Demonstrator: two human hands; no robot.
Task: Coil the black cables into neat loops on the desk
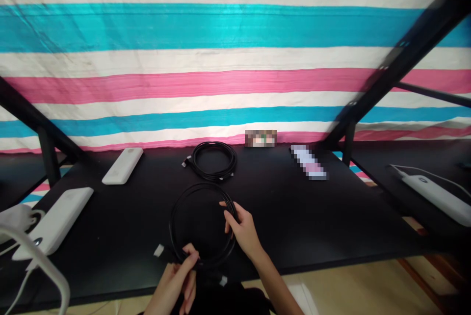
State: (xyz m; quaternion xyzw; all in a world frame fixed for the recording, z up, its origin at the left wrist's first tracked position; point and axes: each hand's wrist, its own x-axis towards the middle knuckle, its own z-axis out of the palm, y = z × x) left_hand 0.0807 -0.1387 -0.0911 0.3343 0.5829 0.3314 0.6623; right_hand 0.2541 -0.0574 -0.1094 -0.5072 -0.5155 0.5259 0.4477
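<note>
A black cable [184,207] lies looped in a ring on the black table [294,217], near the front edge. My left hand [180,275] pinches the ring's near side, close to a light plug end [159,250]. My right hand [243,229] grips the ring's right side with curled fingers. Another light plug end [223,281] shows below the ring. A second black cable [214,159], coiled tight, rests farther back at the table's middle.
Two white power banks [123,165] [55,222] lie on the left. White cords [33,251] run at the far left edge. Another white power bank [437,197] with a cord sits on the right shelf. Black frame bars [397,65] cross before a striped cloth backdrop.
</note>
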